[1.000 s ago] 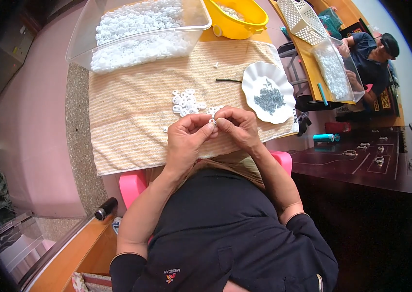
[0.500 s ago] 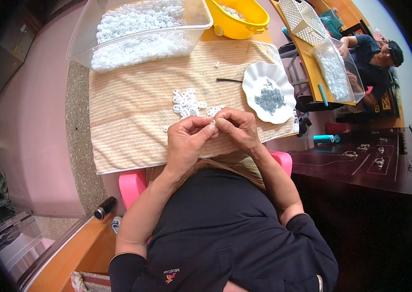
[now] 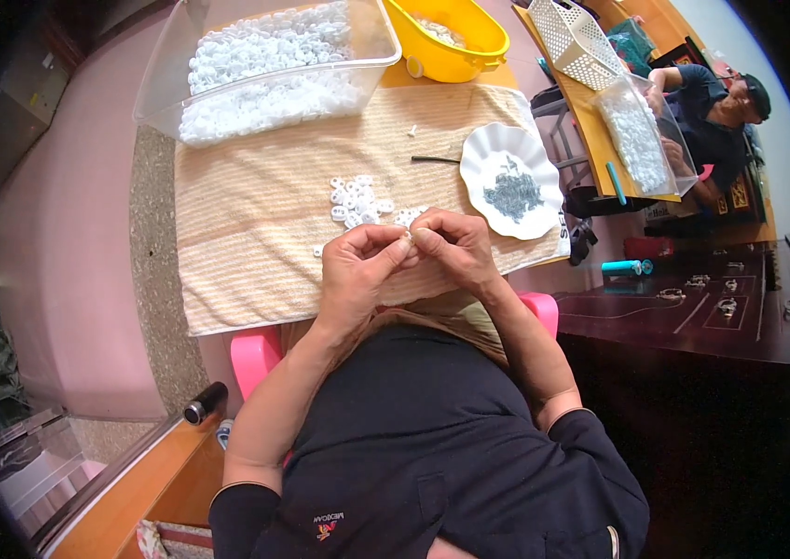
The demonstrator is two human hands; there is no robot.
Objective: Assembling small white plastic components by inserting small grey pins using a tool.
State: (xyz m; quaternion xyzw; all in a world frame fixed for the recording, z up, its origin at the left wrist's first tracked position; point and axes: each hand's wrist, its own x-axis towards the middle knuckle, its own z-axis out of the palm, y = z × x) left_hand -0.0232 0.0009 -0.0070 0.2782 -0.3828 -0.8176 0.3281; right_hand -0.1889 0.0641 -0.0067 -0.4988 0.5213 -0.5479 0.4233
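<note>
My left hand (image 3: 356, 272) and my right hand (image 3: 460, 250) meet at the near side of a striped towel (image 3: 255, 233). Fingertips of both pinch a tiny white plastic piece (image 3: 408, 238), mostly hidden by the fingers. Just beyond the left hand lies a loose heap of white oval plastic parts (image 3: 355, 201). Smaller white pieces (image 3: 411, 215) sit right behind the fingertips, partly covered. To the right, a white scalloped plate (image 3: 479, 177) holds a pile of small grey metal-looking bits (image 3: 513, 194). A thin black stick (image 3: 434, 158) touches or nearly touches its left rim.
A clear bin (image 3: 157, 102) full of white parts stands at the far left, beside a yellow tub (image 3: 460, 61). One white piece (image 3: 412, 130) lies alone on the towel. At far right, a person (image 3: 707, 116) sits by another clear bin (image 3: 684, 140). Pink chair arms (image 3: 256, 359) flank me.
The view has shifted slightly, so the table's far items appear a little lower. Both hands stay together in nearly the same pinch, with only slight finger movement.
</note>
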